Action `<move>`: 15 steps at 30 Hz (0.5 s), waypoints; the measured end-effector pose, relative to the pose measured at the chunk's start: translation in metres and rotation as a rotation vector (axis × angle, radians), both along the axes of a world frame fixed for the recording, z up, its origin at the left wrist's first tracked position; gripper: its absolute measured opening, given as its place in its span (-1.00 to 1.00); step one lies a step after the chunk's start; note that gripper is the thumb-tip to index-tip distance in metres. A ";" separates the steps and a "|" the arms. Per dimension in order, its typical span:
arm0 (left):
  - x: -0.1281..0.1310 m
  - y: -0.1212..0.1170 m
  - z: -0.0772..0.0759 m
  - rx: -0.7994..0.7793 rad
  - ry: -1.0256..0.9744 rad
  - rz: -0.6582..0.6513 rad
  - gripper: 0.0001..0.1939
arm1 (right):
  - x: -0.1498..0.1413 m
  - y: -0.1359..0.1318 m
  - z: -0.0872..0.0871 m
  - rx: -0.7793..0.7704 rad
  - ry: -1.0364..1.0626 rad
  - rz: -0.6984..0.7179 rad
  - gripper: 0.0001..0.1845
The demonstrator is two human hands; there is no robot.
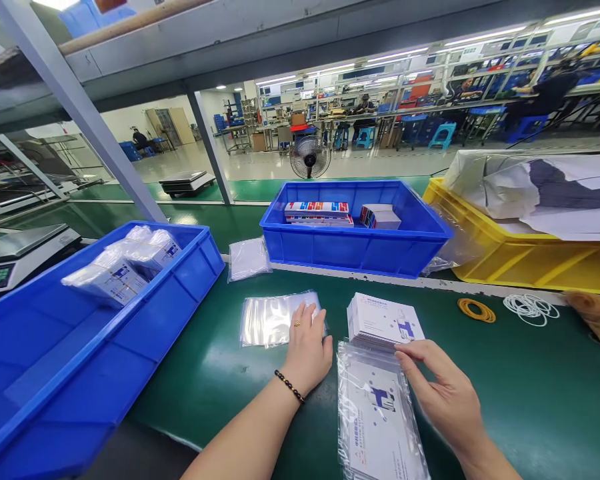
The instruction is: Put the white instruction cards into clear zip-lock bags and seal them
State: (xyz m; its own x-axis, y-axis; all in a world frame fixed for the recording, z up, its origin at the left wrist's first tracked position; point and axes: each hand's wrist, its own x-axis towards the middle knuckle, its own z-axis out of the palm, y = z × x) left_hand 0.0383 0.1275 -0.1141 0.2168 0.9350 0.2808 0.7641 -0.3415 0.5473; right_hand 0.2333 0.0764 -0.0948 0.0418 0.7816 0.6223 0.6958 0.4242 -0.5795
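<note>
The green worktop [205, 380] runs under everything, and off to the left of both hands slants a long blue bin [180, 320], with a shorter blue tub [350, 253] standing beyond the fingers. Now the right hand [445, 393]: thumb and forefinger drawn together in a pinch, taking the upper right corner of the filled clear bag [380, 427], which lies flat, down and left of that pinch. Printed cards show inside; it looks fairly weighty, stiff in the middle, slick and floppy at the mouth, so a hold through film and cards together should be surer than film alone. Just beyond the pinch sits the loose card stack [385, 317], likely to slide apart unless squared by its edges. And the left hand [307, 343], fingers loosely spread, gripping nothing, rests on the flat clear sleeves [267, 323]: light, slippery, probably clingy, best lifted singly by an edge.
</note>
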 end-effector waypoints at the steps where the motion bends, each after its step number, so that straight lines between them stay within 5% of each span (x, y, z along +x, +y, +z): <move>1: -0.001 0.002 -0.003 -0.029 0.045 0.019 -0.51 | -0.001 0.000 0.000 0.004 -0.002 0.007 -0.88; 6: -0.003 0.009 -0.009 -0.158 0.163 0.015 -0.41 | -0.006 -0.001 0.002 0.022 -0.019 0.102 -0.89; 15: -0.002 0.014 -0.010 -0.014 0.144 0.043 -0.89 | -0.001 -0.002 -0.011 -0.101 -0.050 0.140 -0.87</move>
State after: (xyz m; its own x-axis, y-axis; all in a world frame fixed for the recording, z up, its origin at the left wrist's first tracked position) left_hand 0.0359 0.1416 -0.1245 0.2135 0.9479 0.2365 0.8488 -0.2998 0.4354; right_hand 0.2323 0.0744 -0.1055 -0.1007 0.8364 0.5389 0.6634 0.4601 -0.5901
